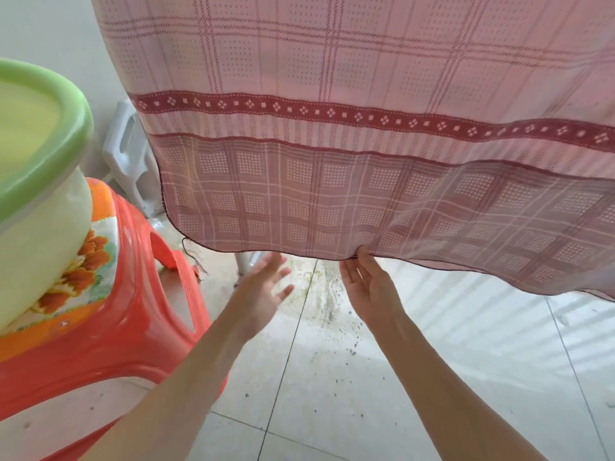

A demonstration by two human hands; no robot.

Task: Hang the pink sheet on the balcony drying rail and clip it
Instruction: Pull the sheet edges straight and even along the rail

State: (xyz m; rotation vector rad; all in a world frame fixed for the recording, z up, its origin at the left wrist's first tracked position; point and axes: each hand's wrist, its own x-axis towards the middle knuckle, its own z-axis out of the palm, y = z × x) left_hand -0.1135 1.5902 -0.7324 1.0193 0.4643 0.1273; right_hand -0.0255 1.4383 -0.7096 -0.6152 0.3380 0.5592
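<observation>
- pink sheet hanging overhead, bottom hem running left to right just above both hands
- right hand nearer, fingertips pinching the hem from below
- left hand spread loose, holding nothing, just short of the hem
- rail and clips out of view

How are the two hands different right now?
The right hand touches the bottom hem of the pink sheet with its fingertips; the left hand touches nothing and sits just below the hem. The left hand's fingers are spread and blurred; the right hand's are closer together and sharp. Both are bare, palms turned inward, reaching up.
</observation>
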